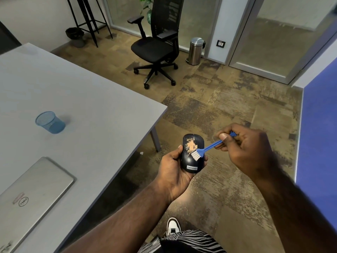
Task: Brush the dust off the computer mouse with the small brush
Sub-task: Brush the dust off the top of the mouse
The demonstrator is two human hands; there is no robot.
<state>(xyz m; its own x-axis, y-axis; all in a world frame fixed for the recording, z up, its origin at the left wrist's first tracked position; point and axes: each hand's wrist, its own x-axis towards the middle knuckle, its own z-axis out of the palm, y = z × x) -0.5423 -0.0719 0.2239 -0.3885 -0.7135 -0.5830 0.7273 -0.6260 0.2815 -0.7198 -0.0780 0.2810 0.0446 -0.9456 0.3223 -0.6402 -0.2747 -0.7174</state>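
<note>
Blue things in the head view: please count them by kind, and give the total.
Brush, held in the right hand: 1
Mesh cup on the table: 1
Wall panel: 1
Total: 3

Both forearms bare, no sleeves, no watch or rings visible on left hand (pixel 172 167) or right hand (pixel 246 145). Black-and-white zebra-striped garment (pixel 189 241) at frame bottom. One white sneaker (pixel 173 226) with black trim, just above the striped garment.
</note>
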